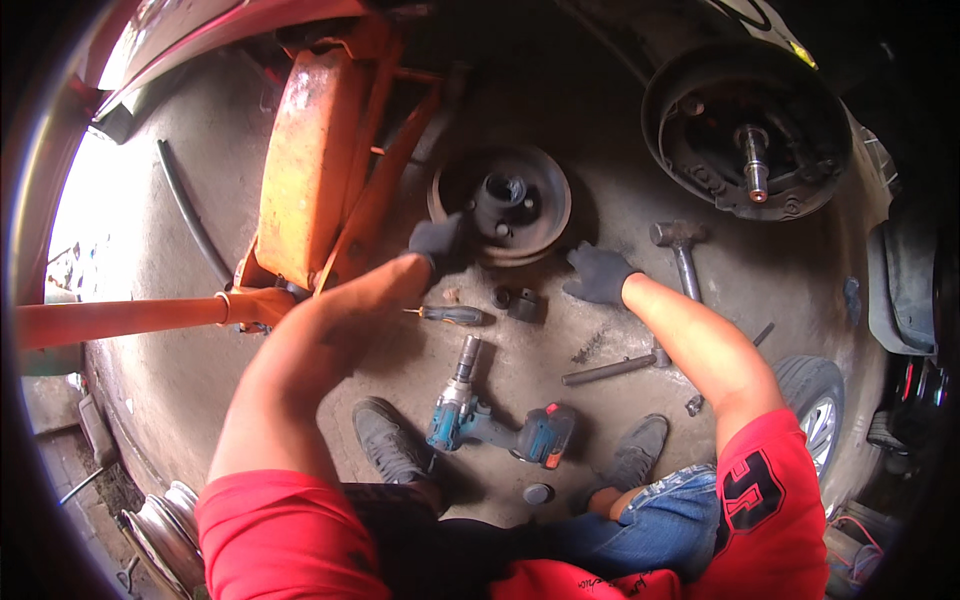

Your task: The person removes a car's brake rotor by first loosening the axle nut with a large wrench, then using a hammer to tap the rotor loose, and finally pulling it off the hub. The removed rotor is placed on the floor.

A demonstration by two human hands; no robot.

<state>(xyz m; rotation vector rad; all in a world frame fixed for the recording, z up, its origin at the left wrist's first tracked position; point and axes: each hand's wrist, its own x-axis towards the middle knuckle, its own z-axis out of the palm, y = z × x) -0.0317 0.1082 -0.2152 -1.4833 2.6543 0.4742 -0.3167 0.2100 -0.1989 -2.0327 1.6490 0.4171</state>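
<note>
A round brake drum (545,232) lies on the floor in front of me, its hollow side up and a hub standing in its middle. My left hand (437,238), in a dark glove, is closed over the drum's near left rim, its fingertips partly hidden. Just off the near right side of the drum is my right hand (600,275), also gloved, with fingers apart and nothing in them. Between the hands and my feet lie a screwdriver (455,315), a dark socket (524,305) and a blue cordless impact wrench (487,428) with a long socket fitted.
An orange floor jack (305,170) stands at left, its long handle (120,320) reaching sideways. At upper right is a bare wheel hub with a spindle (755,175). A hammer (680,237), a dark bar (608,370), a tyre (812,395) and a small round cap (538,494) are on the floor.
</note>
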